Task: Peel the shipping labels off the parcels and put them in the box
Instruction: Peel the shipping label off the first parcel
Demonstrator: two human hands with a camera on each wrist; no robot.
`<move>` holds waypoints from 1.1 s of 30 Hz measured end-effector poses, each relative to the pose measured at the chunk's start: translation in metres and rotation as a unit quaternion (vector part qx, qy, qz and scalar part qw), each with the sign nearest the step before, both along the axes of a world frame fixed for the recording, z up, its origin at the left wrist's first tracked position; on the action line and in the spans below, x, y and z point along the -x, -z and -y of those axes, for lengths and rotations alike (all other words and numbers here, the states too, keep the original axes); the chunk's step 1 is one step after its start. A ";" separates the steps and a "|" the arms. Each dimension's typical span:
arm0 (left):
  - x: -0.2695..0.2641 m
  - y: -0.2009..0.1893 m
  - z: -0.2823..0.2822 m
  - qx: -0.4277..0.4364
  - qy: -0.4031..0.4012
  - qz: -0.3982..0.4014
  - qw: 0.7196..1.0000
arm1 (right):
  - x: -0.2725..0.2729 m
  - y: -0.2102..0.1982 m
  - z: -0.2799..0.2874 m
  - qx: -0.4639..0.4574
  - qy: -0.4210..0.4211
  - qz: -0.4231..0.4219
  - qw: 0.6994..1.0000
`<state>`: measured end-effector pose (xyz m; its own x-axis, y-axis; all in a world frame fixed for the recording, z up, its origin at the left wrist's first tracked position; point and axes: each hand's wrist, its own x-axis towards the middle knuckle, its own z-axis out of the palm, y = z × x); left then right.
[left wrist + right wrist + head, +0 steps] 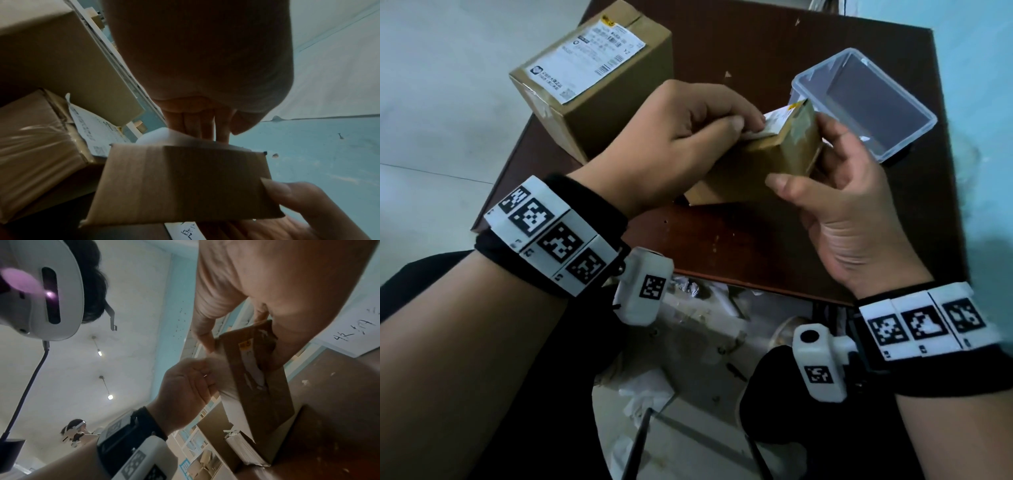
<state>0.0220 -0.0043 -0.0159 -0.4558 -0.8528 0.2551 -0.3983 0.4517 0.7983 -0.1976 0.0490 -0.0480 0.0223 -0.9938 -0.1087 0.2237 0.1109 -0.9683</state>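
Head view: over a dark brown table (756, 240), right hand (849, 219) curled round a small cardboard parcel (763, 161), thumb on the near face, fingers wrapped behind the far end, parcel tilted and lifted off the tabletop. Left hand (681, 137) above the parcel's top, thumb and forefinger pinching the freed edge of a white shipping label (777, 118); far end of the label, with a yellow mark, lying at the parcel's upper right corner, whether stuck down there cannot be told. Just beyond the parcel, almost touching its far corner, a clear plastic box (887, 144) with open top, set near the table's right edge. At far left, a larger parcel (599, 113) overhanging the table's left edge, its own label (589, 58) flat across the top. Between the larger parcel and the plastic box, a strip of bare tabletop; nearer the body, more bare wood up to the front edge. Below that edge, crumpled wrapping on the floor. Left wrist view: curled fingers (205, 123) bunched down on white paper at the top edge of the small parcel's brown face, the right thumb (275, 188) on its lower right corner. Right wrist view: label peeled away along the parcel's long edge as a white flap, gripped in the left hand's fist; headset overhead at upper left.
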 end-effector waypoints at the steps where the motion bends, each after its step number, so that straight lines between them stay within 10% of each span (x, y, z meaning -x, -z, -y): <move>1: 0.000 0.000 -0.001 0.005 0.009 0.002 1.000 | 0.000 -0.001 0.000 0.000 -0.004 -0.004 1.000; 33: 0.024 0.010 -0.011 0.056 -0.029 -0.036 0.997 | -0.019 -0.015 -0.010 0.040 0.058 -0.071 0.995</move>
